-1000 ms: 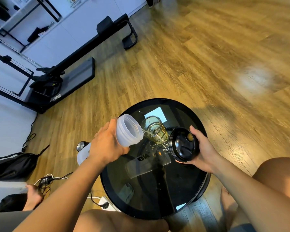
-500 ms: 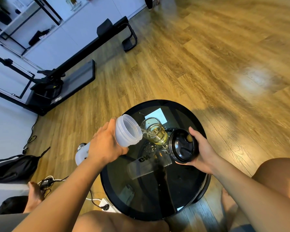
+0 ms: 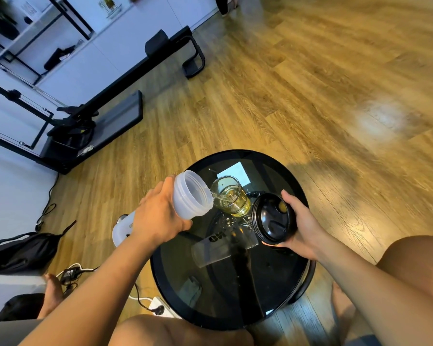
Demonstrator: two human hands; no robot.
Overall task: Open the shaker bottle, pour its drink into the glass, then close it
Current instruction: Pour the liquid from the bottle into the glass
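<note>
Wrapped around the translucent shaker bottle (image 3: 190,196), the left hand (image 3: 160,218) tips it over the glass (image 3: 231,199), a thin stream falling into yellow drink. Right hand (image 3: 301,224) clasps the black lid (image 3: 271,218) just right of the glass. Both hover over a round black glass table (image 3: 273,283) on wood flooring (image 3: 310,83), exercise equipment (image 3: 90,116) far left.

On the shaker bottle (image 3: 160,211), below the left hand (image 3: 160,218), the grey letters "GR" show near its base; the rest is covered by the wrist. In the glass table (image 3: 273,283) the bottle's reflection carries bold black letters, mirrored, reading like "ON". The label on the power adapter (image 3: 70,273) on the floor is too small to read.
</note>
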